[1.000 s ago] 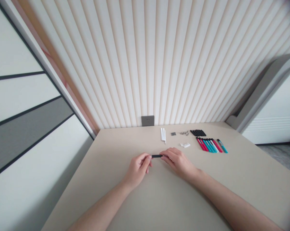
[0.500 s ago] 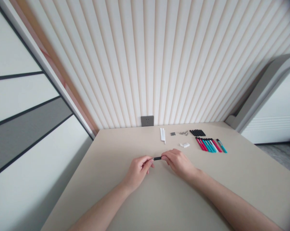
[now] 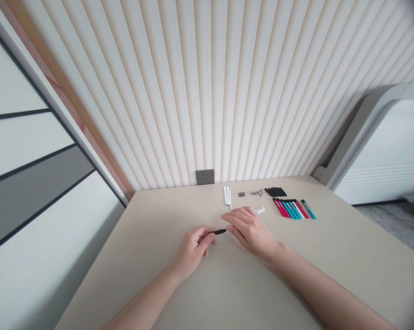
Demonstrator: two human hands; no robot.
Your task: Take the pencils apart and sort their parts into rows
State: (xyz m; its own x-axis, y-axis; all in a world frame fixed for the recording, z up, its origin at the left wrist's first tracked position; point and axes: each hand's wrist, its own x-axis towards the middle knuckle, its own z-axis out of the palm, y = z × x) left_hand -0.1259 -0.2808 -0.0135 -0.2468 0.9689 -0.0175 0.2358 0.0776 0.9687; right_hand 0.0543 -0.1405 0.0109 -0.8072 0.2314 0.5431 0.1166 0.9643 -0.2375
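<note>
1. Head view, looking forward and down across the surface point(image 3: 333, 243) toward the wall.
2. My left hand point(image 3: 193, 251) is clenched around one end of a black barrel point(image 3: 219, 232), with the thumb and fingers closed on it. The rest of the barrel sticks out to the right.
3. My right hand point(image 3: 250, 231) is released, its fingers loosely curved and holding nothing. Its fingertips point(image 3: 230, 228) sit just beside the barrel's free end; I cannot tell whether they touch it.
4. The barrel lies between my two hands, nearer the left, and roughly level with the surface.
5. Just past my right hand are small white pieces point(image 3: 259, 210), close to the fingers but apart from them.
6. Farther on, near the back edge, from left to right: a bundle of white sticks point(image 3: 227, 197), a few dark bits point(image 3: 241, 194), small metal parts point(image 3: 256, 193), and a neat row of black caps point(image 3: 275, 192).
7. Below the caps lies a row of pens point(image 3: 292, 209), mostly pink and teal, with some white. They sit side by side, slanted, and well apart from both hands.
8. Behind it all stands a slatted wall point(image 3: 193, 91) with a grey socket point(image 3: 205, 177) low on it, just above the surface.
</note>
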